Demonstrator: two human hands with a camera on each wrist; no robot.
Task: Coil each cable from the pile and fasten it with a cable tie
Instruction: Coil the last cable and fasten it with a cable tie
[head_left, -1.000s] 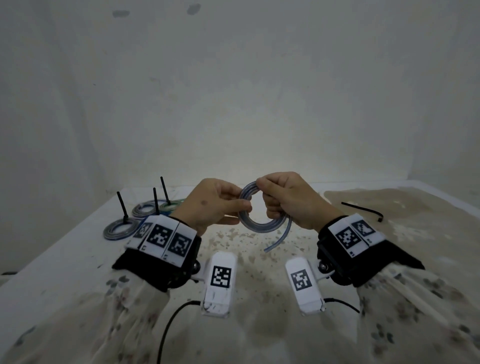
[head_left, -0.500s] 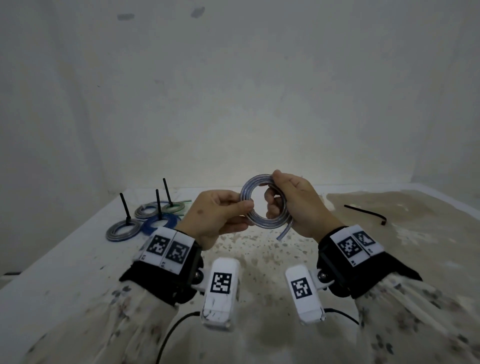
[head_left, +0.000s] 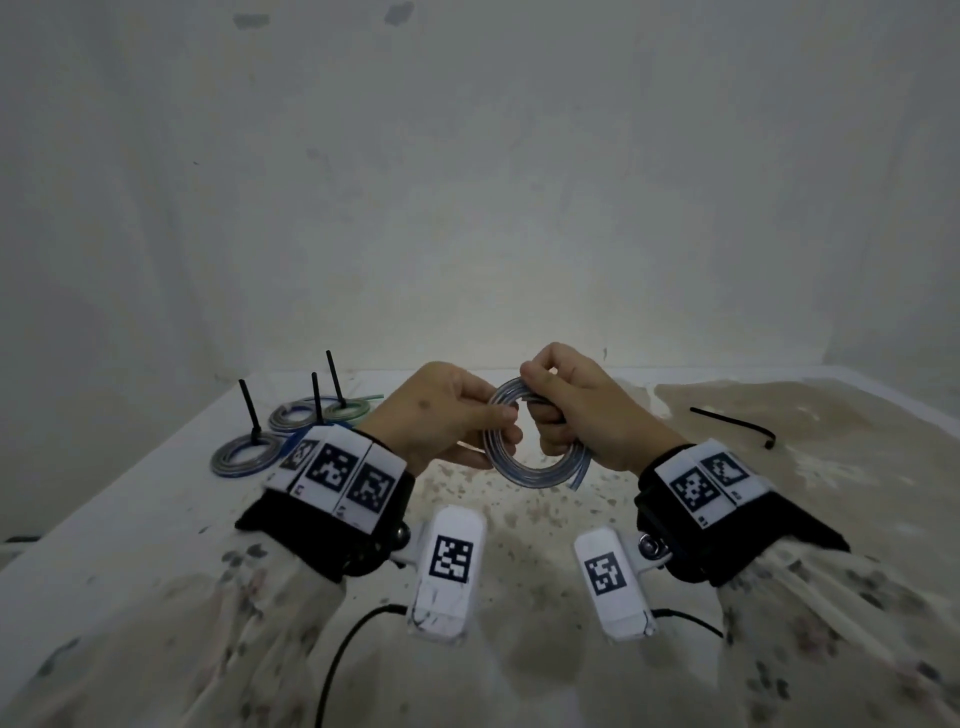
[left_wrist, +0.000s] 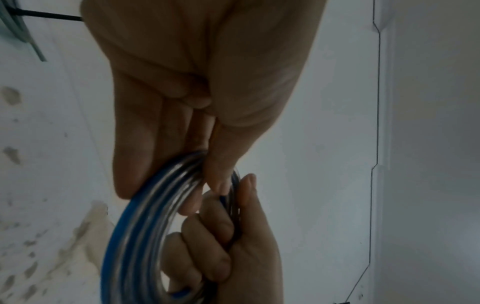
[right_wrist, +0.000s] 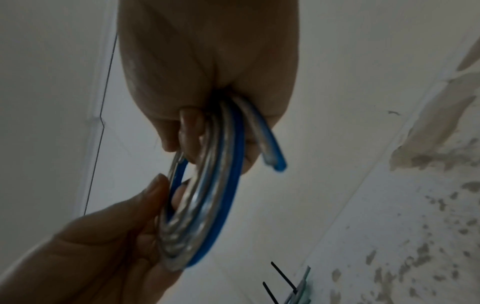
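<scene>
I hold a clear cable with a blue stripe, wound into a small coil, in the air above the table. My left hand pinches the coil's left side between thumb and fingers. My right hand grips its upper right side with curled fingers. The cable's cut end sticks out loose below the right hand. In the wrist views the coil shows several turns. A loose black cable tie lies on the table to the right.
Three coiled cables with upright black ties stand at the table's back left: a grey one, a second and a greenish one. The table top is white with a brown stained patch on the right. A plain wall rises behind.
The coil has been turned and lowered slightly. My right hand shifted its grip from the coil's right side to its upper part, fingers curling more. The loose end now hangs lower right.
</scene>
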